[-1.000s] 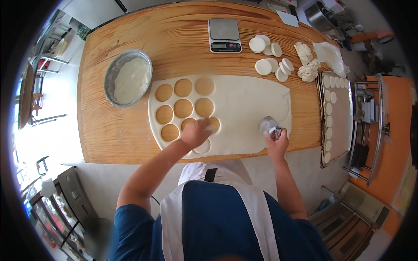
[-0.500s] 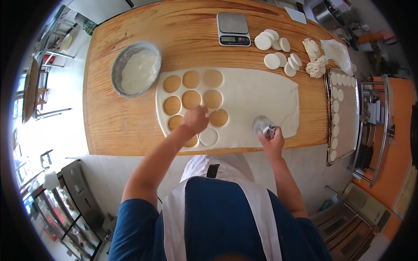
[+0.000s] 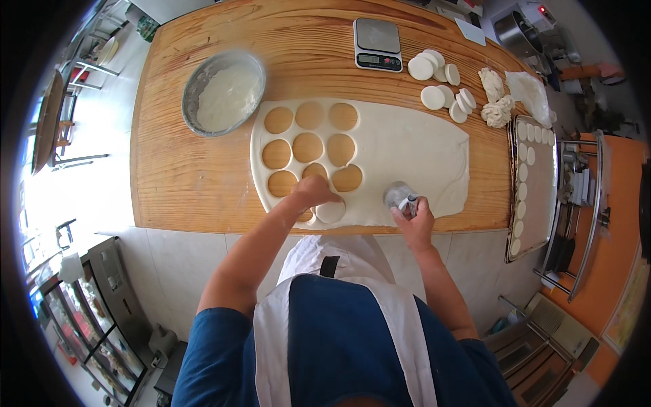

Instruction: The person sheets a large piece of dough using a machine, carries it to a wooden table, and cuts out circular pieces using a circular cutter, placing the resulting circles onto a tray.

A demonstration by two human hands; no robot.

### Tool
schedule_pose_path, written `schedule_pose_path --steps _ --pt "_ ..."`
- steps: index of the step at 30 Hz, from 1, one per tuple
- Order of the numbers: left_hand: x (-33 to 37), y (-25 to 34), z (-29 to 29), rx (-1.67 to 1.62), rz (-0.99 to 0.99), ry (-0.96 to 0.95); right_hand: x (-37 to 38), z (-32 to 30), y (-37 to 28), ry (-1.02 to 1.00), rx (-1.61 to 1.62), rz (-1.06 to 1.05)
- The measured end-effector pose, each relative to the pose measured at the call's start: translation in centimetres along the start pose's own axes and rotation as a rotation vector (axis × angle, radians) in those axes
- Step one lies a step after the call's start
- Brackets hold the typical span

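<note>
A sheet of rolled dough (image 3: 413,149) lies on the wooden table, its left part cut with several round holes showing bare wood. My left hand (image 3: 314,192) is at the front of these holes, its fingers closed at the upper edge of a cut dough round (image 3: 330,213); part of the grip is hidden. My right hand (image 3: 416,225) holds a round cutter (image 3: 397,195), a cup-like piece with a handle, over the uncut dough to the right.
A bowl of flour (image 3: 230,98) stands left of the dough. Behind are a kitchen scale (image 3: 378,44), several loose dough rounds (image 3: 432,98), dough scraps (image 3: 498,111) and a plastic bag (image 3: 530,93). A baking tray (image 3: 534,203) with dough rounds is at the table's right edge.
My left hand has come down from the holes onto the cut dough round and closed at its edge. My right hand, still holding the cutter, has shifted slightly left. The view has shifted a little.
</note>
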State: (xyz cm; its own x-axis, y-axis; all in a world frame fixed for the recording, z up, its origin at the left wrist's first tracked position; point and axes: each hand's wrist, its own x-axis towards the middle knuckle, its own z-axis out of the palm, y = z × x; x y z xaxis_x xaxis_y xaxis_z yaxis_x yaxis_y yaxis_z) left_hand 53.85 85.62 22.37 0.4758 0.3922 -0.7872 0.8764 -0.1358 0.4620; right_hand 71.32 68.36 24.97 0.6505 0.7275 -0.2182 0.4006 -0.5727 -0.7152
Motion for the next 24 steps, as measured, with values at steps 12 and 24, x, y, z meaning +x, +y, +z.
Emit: schedule_pose_path --steps 12,24 --pt "-4.7 -2.5 3.9 0.290 0.550 0.529 -0.9 -0.6 1.0 0.024 0.002 -0.018" --pt "-0.1 0.9 0.6 -0.823 0.142 0.190 -1.1 -1.4 3.0 0.122 0.045 0.068"
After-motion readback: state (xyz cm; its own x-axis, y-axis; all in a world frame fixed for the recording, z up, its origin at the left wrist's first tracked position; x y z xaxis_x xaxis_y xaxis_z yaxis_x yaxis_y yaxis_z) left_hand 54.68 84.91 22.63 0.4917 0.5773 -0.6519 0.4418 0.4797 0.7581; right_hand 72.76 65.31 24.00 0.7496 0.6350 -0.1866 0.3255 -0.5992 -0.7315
